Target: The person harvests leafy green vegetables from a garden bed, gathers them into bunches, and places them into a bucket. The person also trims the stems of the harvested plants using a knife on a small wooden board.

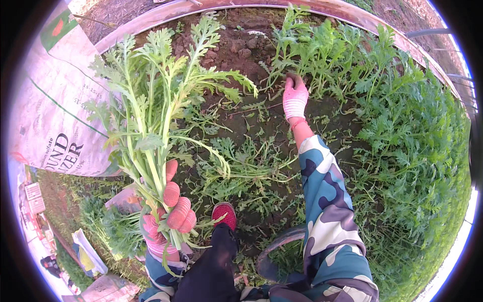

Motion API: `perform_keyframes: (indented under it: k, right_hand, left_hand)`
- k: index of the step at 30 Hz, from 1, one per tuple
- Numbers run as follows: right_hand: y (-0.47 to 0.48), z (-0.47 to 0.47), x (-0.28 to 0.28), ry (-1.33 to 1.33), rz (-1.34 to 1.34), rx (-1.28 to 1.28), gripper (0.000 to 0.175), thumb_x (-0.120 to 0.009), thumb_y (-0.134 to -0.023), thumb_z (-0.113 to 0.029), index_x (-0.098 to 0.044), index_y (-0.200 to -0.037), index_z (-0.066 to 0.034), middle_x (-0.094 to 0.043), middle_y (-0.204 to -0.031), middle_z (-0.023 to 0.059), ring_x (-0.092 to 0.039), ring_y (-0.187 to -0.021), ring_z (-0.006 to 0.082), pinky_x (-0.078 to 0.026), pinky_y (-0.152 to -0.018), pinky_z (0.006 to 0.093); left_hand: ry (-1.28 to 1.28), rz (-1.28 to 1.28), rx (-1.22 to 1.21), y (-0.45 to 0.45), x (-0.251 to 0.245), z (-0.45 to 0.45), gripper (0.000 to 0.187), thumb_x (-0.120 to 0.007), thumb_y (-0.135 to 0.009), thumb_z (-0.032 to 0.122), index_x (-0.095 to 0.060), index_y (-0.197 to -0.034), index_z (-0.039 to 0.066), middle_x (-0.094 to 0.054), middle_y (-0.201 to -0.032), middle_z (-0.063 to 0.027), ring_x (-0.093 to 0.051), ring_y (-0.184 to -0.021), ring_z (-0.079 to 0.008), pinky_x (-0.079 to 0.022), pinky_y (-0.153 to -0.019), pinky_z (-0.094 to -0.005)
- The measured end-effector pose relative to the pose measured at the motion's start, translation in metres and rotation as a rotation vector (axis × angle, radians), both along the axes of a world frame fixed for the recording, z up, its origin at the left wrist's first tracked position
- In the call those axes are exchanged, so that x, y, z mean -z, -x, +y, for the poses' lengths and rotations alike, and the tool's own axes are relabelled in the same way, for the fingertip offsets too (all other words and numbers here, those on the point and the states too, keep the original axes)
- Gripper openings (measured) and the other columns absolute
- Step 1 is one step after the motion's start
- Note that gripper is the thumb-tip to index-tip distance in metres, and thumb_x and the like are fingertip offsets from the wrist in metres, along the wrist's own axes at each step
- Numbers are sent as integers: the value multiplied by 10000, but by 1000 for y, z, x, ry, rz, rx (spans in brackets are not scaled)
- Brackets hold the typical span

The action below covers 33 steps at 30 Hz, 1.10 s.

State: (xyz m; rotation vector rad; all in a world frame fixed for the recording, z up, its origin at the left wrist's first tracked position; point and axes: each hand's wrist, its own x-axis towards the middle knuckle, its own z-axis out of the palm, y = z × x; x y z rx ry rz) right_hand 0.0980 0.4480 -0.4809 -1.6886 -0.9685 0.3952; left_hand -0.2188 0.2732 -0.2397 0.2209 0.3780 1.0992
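My left hand [171, 211], in a pink striped knit glove, is closed around the stem ends of a big bunch of leafy greens [151, 124] with lobed leaves. The bunch fans out upward over a printed fertilizer sack [71, 124]. My right hand [295, 92], gloved alike, reaches to the base of greens growing [313, 53] near the bed's far edge. Its fingertips are partly hidden among the stems, so whether they grip one does not show. Between the hands, cut or pulled greens [249, 170] lie on the soil.
A curved pale border [260, 4] rims the far side. Dense standing greens [411, 151] fill the right. A round container rim [264, 253] shows beside my right sleeve, near my red shoe [224, 214]. More bundled greens [120, 230] lie at lower left.
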Motion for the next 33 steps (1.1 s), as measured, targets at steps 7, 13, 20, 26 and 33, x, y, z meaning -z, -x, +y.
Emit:
perform_keyframes:
  k: [7,13,20,26,33]
  right_hand:
    - [40,35,8,322,-292,166,274,-605,-874,-150,-589,-1096,11,-645,-1042,258,-624,-965,419,-498,-845,465]
    - [34,52,16,299,-90,-151,377,-656,-840,-191,-607,-1178,-33,-651,-1089,225,-624,-982,403,-496,-856,453]
    - [2,33,38,595,-153,-353,288,-617,-870,-269,-687,-881,11,-685,-859,220,-659,-835,362,-510,-806,421]
    - [61,-88,-112,524,553,-796,348,-508,-986,-329,-631,-910,-12,-591,-667,29,-512,-564,108,-422,-527,270]
    - [78,-188,-154,583,728,-1367,351,-467,-1027,-335,-583,-918,-22,-509,-730,-21,-455,-616,77,-394,-548,233]
  left_hand:
    - [56,149,-90,4,7,0,931,-767,-808,112,-163,-1514,53,-476,-1010,1,-469,-713,-87,-400,-600,-258]
    - [86,255,-121,10,17,2,809,-707,-868,149,-214,-1501,47,-492,-973,3,-449,-663,-108,-379,-562,-290]
    - [49,280,-62,-1,23,1,858,-751,-826,177,-231,-1492,26,-528,-1029,8,-485,-756,-108,-400,-626,-288]
    - [124,483,-49,-10,69,7,636,-700,-871,180,-371,-1391,20,-569,-1027,-21,-540,-823,-139,-487,-711,-309]
    - [336,349,283,-39,83,-4,444,-722,-842,191,-544,-1218,37,-622,-1197,-150,-641,-1065,-326,-594,-809,-414]
